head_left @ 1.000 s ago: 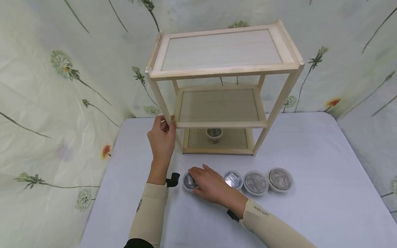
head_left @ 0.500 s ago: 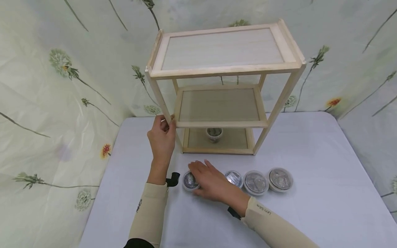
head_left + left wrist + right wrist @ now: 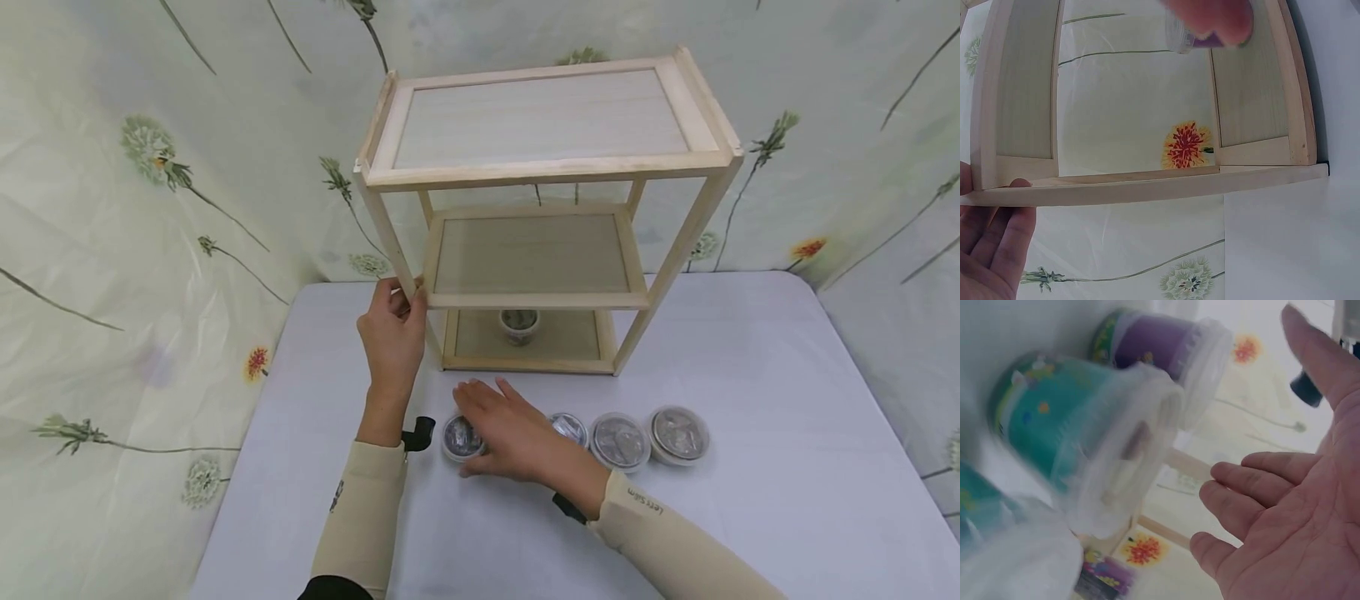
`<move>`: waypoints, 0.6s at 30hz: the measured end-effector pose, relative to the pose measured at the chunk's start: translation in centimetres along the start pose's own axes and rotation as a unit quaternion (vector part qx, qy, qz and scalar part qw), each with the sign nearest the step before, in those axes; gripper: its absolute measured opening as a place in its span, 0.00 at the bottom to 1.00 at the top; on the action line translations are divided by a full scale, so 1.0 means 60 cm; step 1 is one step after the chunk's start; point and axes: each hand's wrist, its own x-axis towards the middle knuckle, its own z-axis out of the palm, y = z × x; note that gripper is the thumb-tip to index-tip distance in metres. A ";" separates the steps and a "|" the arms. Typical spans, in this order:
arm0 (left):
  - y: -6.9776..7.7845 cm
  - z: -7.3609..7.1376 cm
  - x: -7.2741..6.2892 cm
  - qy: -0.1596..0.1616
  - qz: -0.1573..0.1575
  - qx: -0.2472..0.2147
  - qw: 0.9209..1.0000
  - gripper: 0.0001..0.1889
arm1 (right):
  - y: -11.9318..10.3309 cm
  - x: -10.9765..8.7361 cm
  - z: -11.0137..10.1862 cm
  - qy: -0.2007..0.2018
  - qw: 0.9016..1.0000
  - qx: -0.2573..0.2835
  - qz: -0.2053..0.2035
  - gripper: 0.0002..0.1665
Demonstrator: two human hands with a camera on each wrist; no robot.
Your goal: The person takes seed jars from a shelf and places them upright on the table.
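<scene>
My left hand grips the front left post of a small three-tier wooden shelf at the middle tier. In the left wrist view its fingers bend round the wooden bar. Over the leftmost small round lidded tub hovers my right hand, fingers and thumb spread. The right wrist view shows that palm facing the camera with nothing in it, apart from a purple tub and a teal tub. Another tub stands on the bottom tier.
Right of the right hand stand a partly covered tub, a wider tub and another wide tub in a row. A white cloth covers the table. Flower-printed sheeting hangs behind and at the sides.
My right hand's fingers and thumb have spread wider over the leftmost tub, and the hand has shifted slightly. The tubs stay in place. My left hand keeps its grip on the shelf.
</scene>
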 end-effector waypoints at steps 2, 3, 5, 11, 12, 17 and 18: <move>-0.001 0.000 0.000 0.001 -0.002 -0.002 1.000 0.10 | 0.002 0.002 -0.008 0.007 1.000 -0.008 -0.007 0.65; -0.001 0.001 0.001 0.001 -0.002 -0.003 1.000 0.10 | 0.003 0.003 -0.012 0.013 1.000 -0.012 -0.011 0.65; -0.001 0.002 0.001 0.001 -0.003 -0.008 1.000 0.10 | 0.008 0.006 -0.021 0.023 0.999 -0.015 -0.017 0.66; -0.002 0.002 0.001 0.000 -0.001 -0.008 1.000 0.10 | 0.036 0.024 -0.053 0.021 1.000 -0.020 0.007 0.66; -0.002 0.002 0.002 0.000 -0.001 -0.008 1.000 0.10 | 0.041 0.028 -0.060 0.022 0.999 -0.024 0.011 0.66; -0.003 0.002 0.003 -0.001 0.000 -0.006 1.000 0.10 | 0.072 0.049 -0.087 0.021 0.998 -0.034 0.040 0.68; -0.003 0.001 0.002 -0.001 -0.001 -0.006 1.000 0.10 | 0.078 0.054 -0.092 0.020 0.998 -0.036 0.048 0.68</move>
